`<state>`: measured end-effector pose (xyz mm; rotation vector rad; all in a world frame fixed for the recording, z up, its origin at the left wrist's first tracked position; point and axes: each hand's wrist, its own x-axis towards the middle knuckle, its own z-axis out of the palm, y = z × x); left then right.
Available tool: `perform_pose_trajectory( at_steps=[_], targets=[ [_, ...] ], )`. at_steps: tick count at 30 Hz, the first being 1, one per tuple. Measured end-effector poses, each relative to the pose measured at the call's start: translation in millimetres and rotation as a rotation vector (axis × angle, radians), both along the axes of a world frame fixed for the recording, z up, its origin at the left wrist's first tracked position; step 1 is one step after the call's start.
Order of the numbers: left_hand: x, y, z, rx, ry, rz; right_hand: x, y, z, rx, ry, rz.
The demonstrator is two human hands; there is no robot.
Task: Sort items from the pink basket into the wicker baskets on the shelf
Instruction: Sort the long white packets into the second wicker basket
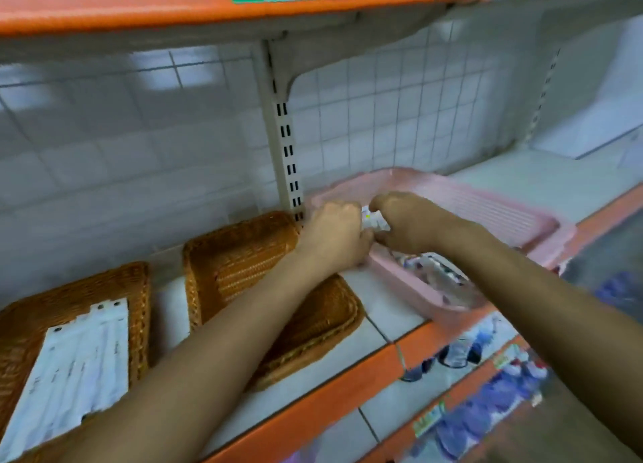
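The pink basket (487, 212) stands on the shelf at the right, with several small packets (438, 271) lying in its near end. Over its left end my left hand (335, 233) and my right hand (405, 222) meet, both with curled fingers gripping a small white packet (374, 221) between them. Left of the pink basket sits a wicker basket (243, 254) that looks bare inside; my left forearm crosses it. Further left, a second wicker basket (31, 323) holds flat white packets (76, 365).
The white shelf (379, 302) has an orange front edge (348, 382). An upper shelf (208, 14) hangs close overhead. A slotted upright post (287, 149) and wire grid back stand behind the baskets. Lower shelves at the bottom right hold blurred bluish goods (487, 410).
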<state>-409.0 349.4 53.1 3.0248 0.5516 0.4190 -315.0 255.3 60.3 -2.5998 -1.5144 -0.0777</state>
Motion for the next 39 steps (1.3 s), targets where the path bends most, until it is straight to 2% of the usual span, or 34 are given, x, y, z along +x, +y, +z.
perform_pose_trajectory(
  at_steps=[4,8,11,19,22,24,27,29,32,36,39],
  targets=[
    [44.2,-11.3,-5.0,-0.129,0.152,0.010,46.0,-18.0,-2.6,-0.204,0.082,-0.115],
    [78.0,-13.4,-11.7,-0.192,0.296,0.035,72.0,-24.3,-11.5,-0.341,0.180,-0.117],
    [100.7,-14.2,-16.1,-0.246,0.381,0.062,80.7,-20.5,-27.1,-0.358,0.217,-0.092],
    [145.3,4.9,-43.4,-0.180,0.495,0.141,88.2,-17.3,-41.2,-0.339,0.166,-0.080],
    [149.5,10.7,-46.3,-0.141,0.439,0.142,84.3,-21.6,-34.4,-0.260,0.116,-0.040],
    [149.4,17.3,-48.1,-0.183,0.405,0.133,83.1,-23.8,-30.7,-0.244,0.157,0.027],
    [144.1,22.6,-47.5,-0.267,0.300,0.174,82.0,-25.2,-30.4,-0.358,0.313,0.116],
    [142.6,23.7,-47.1,-0.335,0.214,0.199,82.9,-24.7,-32.2,-0.418,0.348,0.125],
    [141.4,25.8,-44.6,-0.578,0.046,0.262,84.9,-25.7,-34.5,-0.405,0.362,0.108],
    [140.1,26.7,-44.7,-0.869,-0.119,0.258,86.9,-28.2,-34.8,-0.225,0.359,0.095],
    [138.7,17.0,-38.7,-1.171,-0.285,0.212,86.6,-28.4,-32.5,-0.105,0.368,0.074]
  ],
)
